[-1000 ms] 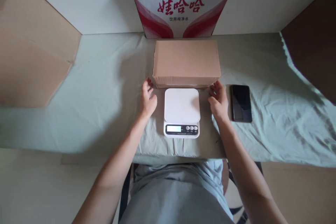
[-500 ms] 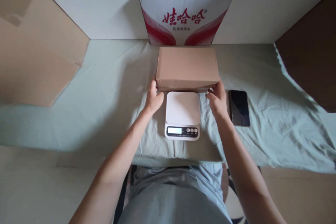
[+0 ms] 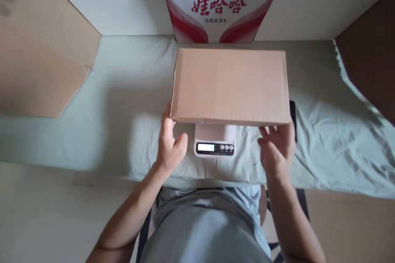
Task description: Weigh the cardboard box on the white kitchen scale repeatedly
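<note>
Overhead, a plain brown cardboard box [image 3: 230,86] is held level above a white kitchen scale [image 3: 215,143], whose platform is mostly hidden beneath it while the lit display and buttons show at the near edge. The box is gripped at its near lower corners: the left hand [image 3: 169,144] is pressed to the left corner with its fingers [image 3: 166,125] tucked under the base, and the right hand [image 3: 277,148] is cupped beneath the right corner, fingers curled up against the underside. For a clean setting-down, the box would best be kept flat and centred over the platform, and the fingers drawn out sideways so that no weight is left leaning on them. A dark phone [image 3: 293,119] is seen only as a sliver at the box's right edge. The surface [image 3: 98,107] is draped in a wrinkled pale green cloth. A red-and-white printed carton [image 3: 222,6] is stood against the white back wall, and brown cardboard panels are propped at both sides.
</note>
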`<state>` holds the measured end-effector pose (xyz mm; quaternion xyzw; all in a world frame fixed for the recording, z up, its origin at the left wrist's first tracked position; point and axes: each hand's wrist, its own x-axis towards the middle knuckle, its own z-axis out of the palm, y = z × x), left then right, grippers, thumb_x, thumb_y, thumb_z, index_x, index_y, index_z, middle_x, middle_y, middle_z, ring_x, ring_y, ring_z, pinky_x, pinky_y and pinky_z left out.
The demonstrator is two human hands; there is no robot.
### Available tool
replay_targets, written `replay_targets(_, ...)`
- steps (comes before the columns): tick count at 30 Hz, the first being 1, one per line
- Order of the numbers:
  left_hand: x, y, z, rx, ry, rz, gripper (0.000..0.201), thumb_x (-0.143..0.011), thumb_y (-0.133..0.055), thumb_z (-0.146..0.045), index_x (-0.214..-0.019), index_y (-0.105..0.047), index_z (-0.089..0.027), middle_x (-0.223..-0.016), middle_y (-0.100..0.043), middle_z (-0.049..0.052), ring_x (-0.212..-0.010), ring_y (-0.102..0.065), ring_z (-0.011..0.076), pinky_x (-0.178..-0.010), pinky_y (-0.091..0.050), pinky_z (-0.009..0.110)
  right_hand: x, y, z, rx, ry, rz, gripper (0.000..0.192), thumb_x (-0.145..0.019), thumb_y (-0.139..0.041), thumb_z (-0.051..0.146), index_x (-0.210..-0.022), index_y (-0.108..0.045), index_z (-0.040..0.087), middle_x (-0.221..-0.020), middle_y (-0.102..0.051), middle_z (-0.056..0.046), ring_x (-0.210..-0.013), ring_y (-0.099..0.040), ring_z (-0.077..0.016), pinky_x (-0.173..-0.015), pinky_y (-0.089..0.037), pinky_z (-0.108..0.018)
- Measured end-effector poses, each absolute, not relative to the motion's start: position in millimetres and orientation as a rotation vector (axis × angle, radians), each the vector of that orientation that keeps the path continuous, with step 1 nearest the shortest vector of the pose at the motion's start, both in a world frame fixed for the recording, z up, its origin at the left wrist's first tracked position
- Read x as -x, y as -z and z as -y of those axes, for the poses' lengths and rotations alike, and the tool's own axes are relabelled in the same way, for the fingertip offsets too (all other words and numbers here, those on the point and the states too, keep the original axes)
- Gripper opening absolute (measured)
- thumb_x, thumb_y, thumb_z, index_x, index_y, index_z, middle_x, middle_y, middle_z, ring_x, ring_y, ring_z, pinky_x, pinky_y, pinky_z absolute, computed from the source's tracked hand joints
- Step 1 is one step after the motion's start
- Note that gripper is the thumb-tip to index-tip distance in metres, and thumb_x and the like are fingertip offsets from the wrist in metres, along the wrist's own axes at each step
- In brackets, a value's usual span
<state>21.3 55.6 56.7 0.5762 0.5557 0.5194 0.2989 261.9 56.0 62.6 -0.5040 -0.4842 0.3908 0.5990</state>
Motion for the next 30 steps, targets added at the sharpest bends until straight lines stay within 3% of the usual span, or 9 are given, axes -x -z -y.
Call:
replay_targets(6,-21.7,-26.4,-29.6,-1.469,-1.370,-1.564,0.077,-0.068,-0.049,0.002,-0.139,-0.043,-0.028,-0.148,-0.046,0.009,-0.136,-0.047,0.0233,-0.117,-0.035,0.041,-258.3,-41.1,-25.1,1.168,-0.945,1.039,0.067,-0.070,-0.065,0.027,-0.134,-0.047,0.035,-0.139,-0.053,-0.004,-0.130,-0.051,-0.0274,-0.115,-0.035,-0.058)
replay_targets(15,-24.0,-25.5,-18.4,-1.475,-1.303,-1.589,0.082,-0.070,-0.048,0.004,-0.145,-0.036,-0.028,-0.150,-0.046,0.008,-0.142,-0.041,0.0221,-0.117,-0.037,0.038,-259.4,-31.8,-20.8,1.178,-0.961,1.039,0.070,-0.070,-0.070,0.031,-0.136,-0.046,0.035,-0.141,-0.052,-0.004,-0.131,-0.051,-0.0268,-0.115,-0.037,-0.056)
replay_targets(22,-18.8,-25.8,-18.1,-1.384,-1.314,-1.573,0.092,-0.072,-0.049,0.002,-0.152,-0.016,-0.031,-0.159,-0.032,0.006,-0.148,-0.031,0.0214,-0.124,-0.025,0.041,-271.6,-29.4,-19.8,1.211,-0.919,0.978,0.069,-0.071,-0.070,0.038,-0.136,-0.046,0.037,-0.144,-0.050,-0.003,-0.140,-0.041,-0.0308,-0.117,-0.031,-0.062)
replay_targets(26,-9.8,-17.4,-21.7,-1.324,-1.286,-1.617,0.092,-0.071,-0.049,0.001,-0.150,-0.021,-0.036,-0.154,-0.039,0.004,-0.145,-0.037,0.0202,-0.121,-0.031,0.041,-281.2,-21.0,-18.5,1.260,-0.949,0.933,0.070,-0.069,-0.071,0.039,-0.135,-0.047,0.036,-0.145,-0.050,-0.003,-0.142,-0.039,-0.0324,-0.117,-0.028,-0.064)
replay_targets(30,-4.8,-8.1,-23.6,-1.227,-1.222,-1.660,0.082,-0.070,-0.047,0.000,-0.143,-0.034,-0.034,-0.139,-0.054,0.005,-0.130,-0.053,0.0195,-0.113,-0.043,0.041,-284.4,-7.6,-17.9,1.292,-1.030,0.892,0.068,-0.068,-0.071,0.035,-0.133,-0.049,0.036,-0.143,-0.051,-0.003,-0.135,-0.047,-0.0288,-0.115,-0.035,-0.060)
